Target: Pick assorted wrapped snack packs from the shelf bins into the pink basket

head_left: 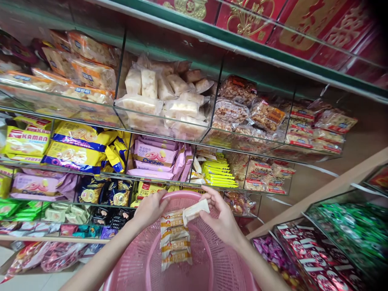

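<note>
A pink plastic basket with perforated walls fills the lower middle of the view. My left hand grips its rim at the upper left, fingers closed over the edge. Near the rim on the right, my right hand pinches a small white wrapped snack between thumb and fingers, over the basket. Below that snack, a column of several white and gold wrapped snacks lies inside the basket, the uppermost one partly covered by the held snack.
Ahead, glass-fronted shelves hold many packaged snacks. Yellow flat packets stand just beyond the basket rim. At the lower right are bins of red-and-white packets and green packets. Bagged goods lie in a low box at the lower left.
</note>
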The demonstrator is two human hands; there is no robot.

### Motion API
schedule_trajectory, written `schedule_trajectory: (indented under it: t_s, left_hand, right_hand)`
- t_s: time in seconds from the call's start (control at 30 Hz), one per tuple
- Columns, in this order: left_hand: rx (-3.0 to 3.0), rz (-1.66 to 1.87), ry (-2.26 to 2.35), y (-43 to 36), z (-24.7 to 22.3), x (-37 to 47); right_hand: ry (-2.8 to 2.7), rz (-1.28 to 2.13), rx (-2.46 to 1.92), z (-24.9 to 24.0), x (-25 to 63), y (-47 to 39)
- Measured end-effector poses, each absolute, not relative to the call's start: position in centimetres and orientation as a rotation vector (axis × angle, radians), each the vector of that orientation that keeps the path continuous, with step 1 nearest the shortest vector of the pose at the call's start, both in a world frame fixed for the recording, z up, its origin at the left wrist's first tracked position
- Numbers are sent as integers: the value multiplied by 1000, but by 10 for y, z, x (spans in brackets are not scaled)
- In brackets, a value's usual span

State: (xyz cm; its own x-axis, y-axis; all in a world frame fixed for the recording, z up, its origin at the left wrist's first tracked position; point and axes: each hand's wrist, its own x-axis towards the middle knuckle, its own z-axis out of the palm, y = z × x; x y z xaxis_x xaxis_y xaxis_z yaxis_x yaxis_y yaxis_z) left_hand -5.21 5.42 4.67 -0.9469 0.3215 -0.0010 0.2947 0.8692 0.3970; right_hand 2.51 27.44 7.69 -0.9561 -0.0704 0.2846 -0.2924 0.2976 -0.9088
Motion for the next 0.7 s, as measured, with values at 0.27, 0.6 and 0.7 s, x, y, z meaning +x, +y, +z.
schedule_trajectory:
  t_s: [0.27, 0.6, 0.7]
  left_hand:
    - [477, 676, 2937, 58, 53, -51]
    - [501, 795, 2868, 53, 54, -49]
    - [493, 820, 2877, 48, 48, -51]
  right_hand:
    - [-2552, 1270, 516, 80, 19, 265]
    - [-2579, 2, 1071, 66, -4, 227]
    - [-2578, -4, 1074, 57, -8, 225]
